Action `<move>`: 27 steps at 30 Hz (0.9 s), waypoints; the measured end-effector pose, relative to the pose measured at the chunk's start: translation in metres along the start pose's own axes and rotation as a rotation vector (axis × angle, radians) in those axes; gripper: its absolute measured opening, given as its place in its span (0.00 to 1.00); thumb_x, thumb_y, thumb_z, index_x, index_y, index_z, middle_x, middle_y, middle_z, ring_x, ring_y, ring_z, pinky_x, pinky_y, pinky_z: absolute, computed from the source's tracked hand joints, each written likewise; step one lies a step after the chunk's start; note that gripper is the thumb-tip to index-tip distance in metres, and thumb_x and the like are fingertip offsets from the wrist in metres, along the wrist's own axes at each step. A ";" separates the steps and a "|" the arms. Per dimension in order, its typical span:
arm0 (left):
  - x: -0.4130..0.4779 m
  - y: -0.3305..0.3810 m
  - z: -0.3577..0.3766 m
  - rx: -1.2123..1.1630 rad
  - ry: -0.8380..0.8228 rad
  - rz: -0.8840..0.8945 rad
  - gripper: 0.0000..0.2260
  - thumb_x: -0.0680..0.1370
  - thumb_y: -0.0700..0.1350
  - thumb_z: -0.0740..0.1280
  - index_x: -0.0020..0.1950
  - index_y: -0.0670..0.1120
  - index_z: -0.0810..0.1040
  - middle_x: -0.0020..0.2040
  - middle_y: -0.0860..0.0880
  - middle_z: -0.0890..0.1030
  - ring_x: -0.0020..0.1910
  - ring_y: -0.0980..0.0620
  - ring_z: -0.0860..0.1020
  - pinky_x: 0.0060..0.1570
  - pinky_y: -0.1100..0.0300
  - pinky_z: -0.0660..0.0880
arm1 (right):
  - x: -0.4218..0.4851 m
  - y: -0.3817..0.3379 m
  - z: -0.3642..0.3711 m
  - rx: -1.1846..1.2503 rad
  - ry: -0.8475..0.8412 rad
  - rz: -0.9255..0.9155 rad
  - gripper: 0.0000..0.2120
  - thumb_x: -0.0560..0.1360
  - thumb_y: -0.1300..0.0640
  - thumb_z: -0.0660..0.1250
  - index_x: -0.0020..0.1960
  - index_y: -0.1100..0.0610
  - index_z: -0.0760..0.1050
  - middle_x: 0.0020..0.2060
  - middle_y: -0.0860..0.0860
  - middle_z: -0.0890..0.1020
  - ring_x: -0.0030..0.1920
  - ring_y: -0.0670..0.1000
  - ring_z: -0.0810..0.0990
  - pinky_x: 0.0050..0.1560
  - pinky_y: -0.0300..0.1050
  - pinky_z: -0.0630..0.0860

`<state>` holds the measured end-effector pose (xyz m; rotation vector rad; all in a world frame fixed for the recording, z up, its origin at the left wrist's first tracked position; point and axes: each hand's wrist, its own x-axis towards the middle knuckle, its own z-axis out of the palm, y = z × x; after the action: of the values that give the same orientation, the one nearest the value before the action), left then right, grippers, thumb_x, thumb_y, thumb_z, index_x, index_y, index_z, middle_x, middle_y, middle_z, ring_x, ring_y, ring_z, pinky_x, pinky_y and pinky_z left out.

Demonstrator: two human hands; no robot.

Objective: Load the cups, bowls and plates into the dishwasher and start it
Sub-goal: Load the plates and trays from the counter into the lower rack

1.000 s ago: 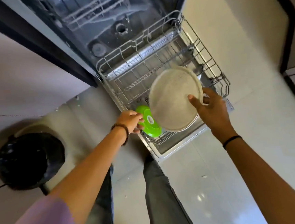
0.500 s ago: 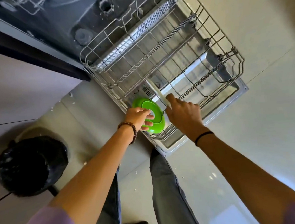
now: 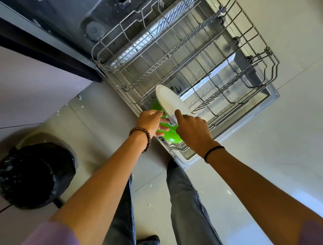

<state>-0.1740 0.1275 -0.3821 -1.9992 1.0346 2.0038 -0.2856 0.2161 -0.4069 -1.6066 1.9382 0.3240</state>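
The open dishwasher point(image 3: 100, 12) lies beyond both hands, its wire rack point(image 3: 234, 40) pulled out over the lowered door point(image 3: 272, 96). The near left corner of the rack sits right under the two grips. Well off to the left of the left hand point(image 3: 150, 121), a bin point(image 3: 34, 176) lined with a black bag stands on the floor.

A white plate point(image 3: 169, 100) stands on edge in that near corner, tilted and rising away from the right hand point(image 3: 193, 128). The right hand pinches its lower rim, forefinger laid up along the face. Just beside it on the near side, a green plate point(image 3: 170, 138) also stands in the rack. The left hand holds it, with fingers curled over its face. The two hands nearly touch.

A wooden bead bracelet point(image 3: 143, 137) rings the left wrist, and a thin black band point(image 3: 214, 150) rings the right.
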 end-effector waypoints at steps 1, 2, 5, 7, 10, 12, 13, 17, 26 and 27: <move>0.000 -0.001 -0.001 0.010 -0.007 0.002 0.11 0.83 0.44 0.56 0.61 0.43 0.74 0.46 0.48 0.82 0.34 0.52 0.80 0.33 0.60 0.76 | 0.000 0.004 0.000 0.005 0.001 0.008 0.18 0.80 0.59 0.58 0.69 0.58 0.62 0.51 0.57 0.83 0.47 0.64 0.83 0.44 0.53 0.78; -0.002 -0.003 -0.003 0.019 -0.011 0.006 0.11 0.83 0.43 0.56 0.61 0.42 0.74 0.47 0.47 0.82 0.33 0.52 0.79 0.32 0.61 0.76 | -0.001 0.007 0.000 0.010 0.007 0.014 0.19 0.80 0.59 0.59 0.70 0.58 0.62 0.51 0.57 0.83 0.46 0.64 0.83 0.43 0.53 0.78; -0.004 -0.010 -0.007 0.030 -0.017 0.017 0.11 0.82 0.43 0.58 0.61 0.41 0.74 0.46 0.48 0.82 0.32 0.53 0.79 0.28 0.63 0.75 | -0.006 0.023 0.001 0.028 0.008 0.046 0.20 0.80 0.60 0.59 0.71 0.58 0.62 0.50 0.58 0.82 0.46 0.64 0.82 0.44 0.54 0.77; -0.005 -0.016 -0.009 0.024 -0.022 0.016 0.12 0.82 0.42 0.58 0.62 0.40 0.75 0.45 0.48 0.82 0.31 0.53 0.79 0.27 0.63 0.75 | -0.007 0.033 0.002 0.023 -0.021 0.071 0.20 0.80 0.60 0.59 0.71 0.58 0.61 0.48 0.58 0.82 0.45 0.63 0.81 0.44 0.55 0.77; -0.007 -0.025 -0.011 0.012 -0.020 0.009 0.13 0.82 0.43 0.59 0.63 0.41 0.74 0.44 0.49 0.82 0.30 0.53 0.79 0.26 0.63 0.76 | -0.002 0.039 0.008 0.009 -0.021 0.084 0.20 0.80 0.64 0.58 0.71 0.60 0.61 0.43 0.59 0.81 0.43 0.63 0.81 0.42 0.55 0.78; -0.008 -0.031 -0.012 0.002 -0.019 0.005 0.13 0.82 0.43 0.60 0.64 0.41 0.74 0.45 0.49 0.82 0.31 0.53 0.80 0.27 0.63 0.76 | 0.000 0.039 0.014 0.039 -0.009 0.098 0.20 0.79 0.67 0.57 0.70 0.62 0.61 0.40 0.60 0.79 0.41 0.64 0.81 0.41 0.56 0.78; -0.009 -0.035 -0.012 0.001 -0.020 0.002 0.13 0.82 0.43 0.60 0.64 0.41 0.74 0.46 0.49 0.82 0.31 0.53 0.80 0.27 0.63 0.77 | 0.000 0.038 0.017 0.064 -0.005 0.113 0.20 0.78 0.68 0.57 0.70 0.62 0.61 0.39 0.60 0.79 0.41 0.65 0.80 0.40 0.56 0.76; -0.012 -0.047 -0.016 -0.006 -0.011 -0.007 0.14 0.81 0.43 0.60 0.65 0.41 0.74 0.44 0.49 0.83 0.29 0.55 0.80 0.26 0.64 0.77 | -0.002 0.030 0.026 0.138 0.023 0.144 0.17 0.78 0.68 0.57 0.66 0.62 0.62 0.43 0.62 0.81 0.44 0.67 0.81 0.41 0.56 0.75; -0.024 -0.056 -0.030 -0.031 -0.008 0.015 0.13 0.82 0.44 0.60 0.65 0.42 0.74 0.45 0.49 0.83 0.29 0.57 0.80 0.26 0.64 0.77 | -0.020 0.011 0.017 0.139 -0.041 0.133 0.19 0.79 0.52 0.64 0.64 0.60 0.64 0.55 0.59 0.80 0.53 0.63 0.81 0.50 0.60 0.80; -0.026 -0.056 -0.032 -0.039 -0.009 0.020 0.13 0.82 0.44 0.60 0.65 0.42 0.74 0.45 0.49 0.82 0.29 0.57 0.80 0.26 0.64 0.77 | -0.022 0.008 0.015 0.137 -0.042 0.137 0.19 0.79 0.52 0.65 0.64 0.60 0.64 0.56 0.59 0.80 0.53 0.63 0.81 0.50 0.60 0.80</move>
<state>-0.1137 0.1621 -0.3753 -2.0046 1.0256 2.0568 -0.2867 0.2439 -0.4080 -1.3731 1.9972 0.2713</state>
